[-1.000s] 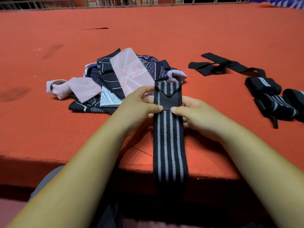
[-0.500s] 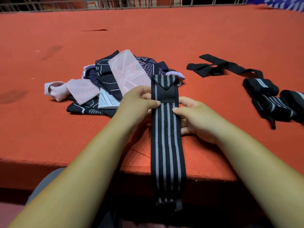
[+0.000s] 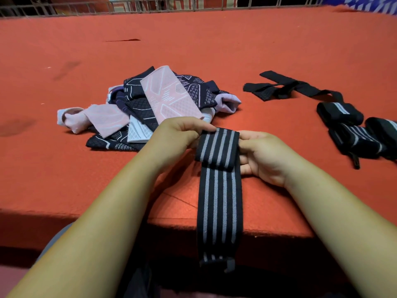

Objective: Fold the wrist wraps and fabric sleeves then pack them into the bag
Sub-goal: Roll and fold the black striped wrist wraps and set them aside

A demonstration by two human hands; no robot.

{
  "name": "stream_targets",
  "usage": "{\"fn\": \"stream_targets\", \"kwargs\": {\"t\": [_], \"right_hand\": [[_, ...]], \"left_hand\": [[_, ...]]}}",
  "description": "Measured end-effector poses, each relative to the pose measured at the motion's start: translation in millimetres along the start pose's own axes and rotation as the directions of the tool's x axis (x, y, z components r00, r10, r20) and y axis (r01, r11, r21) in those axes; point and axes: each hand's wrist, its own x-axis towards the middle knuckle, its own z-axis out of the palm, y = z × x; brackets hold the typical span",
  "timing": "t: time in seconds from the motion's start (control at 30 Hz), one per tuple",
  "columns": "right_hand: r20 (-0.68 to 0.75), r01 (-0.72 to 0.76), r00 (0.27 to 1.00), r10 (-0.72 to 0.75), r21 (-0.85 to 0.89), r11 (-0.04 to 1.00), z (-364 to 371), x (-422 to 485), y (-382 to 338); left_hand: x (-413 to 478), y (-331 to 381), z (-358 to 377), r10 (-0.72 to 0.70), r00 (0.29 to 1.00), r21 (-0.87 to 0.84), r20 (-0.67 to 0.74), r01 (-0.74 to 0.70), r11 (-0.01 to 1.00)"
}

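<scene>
A black wrist wrap with grey stripes (image 3: 219,203) lies across the near edge of the red table (image 3: 193,50); its far end is folded back over itself and its tail hangs over the edge. My left hand (image 3: 178,134) pinches the left side of the fold. My right hand (image 3: 260,155) grips its right side. Behind my left hand lies a heap of pink, lilac and dark patterned fabric sleeves (image 3: 154,108). Folded striped wraps (image 3: 352,134) sit at the right. No bag is in view.
An unfolded black wrap (image 3: 285,88) lies stretched out at the back right. A metal railing (image 3: 150,5) runs along the table's far side. My lap shows dark below the near edge.
The wrap's far end, which lay flat with its black tab showing, has been folded back toward me. The wrap has slid farther onto the table, so less tail hangs down.
</scene>
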Motion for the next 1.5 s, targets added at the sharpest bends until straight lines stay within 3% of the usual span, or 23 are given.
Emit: {"fn": "stream_targets", "kwargs": {"t": [0.47,0.7,0.9,1.03,1.13,1.23,1.5], "right_hand": [[-0.031,-0.051,0.998,0.055,0.110,0.993,8.6,-7.9,-5.9],[-0.123,0.086,0.989,-0.086,-0.003,0.996,18.4,-6.9,4.3],[-0.212,0.147,0.964,-0.163,-0.091,0.985,24.7,0.1,7.7],[-0.301,0.179,0.923,-0.241,-0.219,0.959,23.4,4.5,7.7],[-0.348,0.207,0.889,-0.297,-0.273,0.940,23.3,6.7,8.0],[-0.364,0.219,0.873,-0.326,-0.307,0.926,23.7,7.1,9.7],[-0.311,0.182,0.910,-0.274,-0.294,0.938,24.1,2.7,8.4]], "left_hand": [[-13.0,5.2,13.0,0.026,0.996,0.130,-0.086,-0.015,0.991],[-9.8,1.5,11.1,-0.010,0.997,0.097,-0.073,0.017,0.995],[-11.8,4.4,13.3,-0.107,0.992,-0.125,-0.071,0.097,0.987],[-18.5,9.9,12.8,-0.221,0.968,-0.097,0.122,0.233,0.968],[-20.1,3.6,12.6,-0.229,0.943,0.014,0.242,0.233,0.972],[-17.3,-2.7,16.2,-0.195,0.952,0.030,0.238,0.193,0.981],[-11.9,-7.6,16.4,-0.126,0.983,-0.140,0.135,0.145,0.979]]}}
